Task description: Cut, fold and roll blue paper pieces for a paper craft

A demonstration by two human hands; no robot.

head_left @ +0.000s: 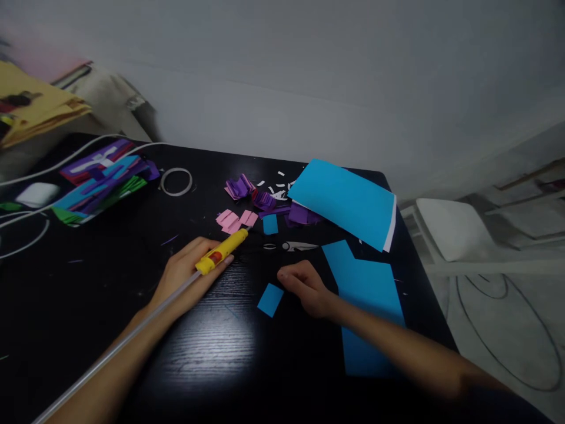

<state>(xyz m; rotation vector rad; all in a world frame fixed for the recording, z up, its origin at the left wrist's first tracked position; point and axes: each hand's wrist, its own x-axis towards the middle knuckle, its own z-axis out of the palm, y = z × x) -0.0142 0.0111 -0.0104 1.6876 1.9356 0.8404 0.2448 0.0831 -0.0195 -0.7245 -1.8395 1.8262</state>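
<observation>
My left hand is wrapped around a yellow glue gun, whose long clear glue stick runs back over my forearm. The gun's tip points at small pink paper pieces and a small blue paper piece. My right hand is closed near a blue paper square on the black table; whether its fingers pinch anything is hidden. Scissors lie just beyond my right hand. Larger cut blue paper lies under my right forearm.
Blue sheets lie at the back right, beside purple folded paper and white scraps. A tape ring, colourful paper bundle, white case and cables are on the left. A white chair stands at right.
</observation>
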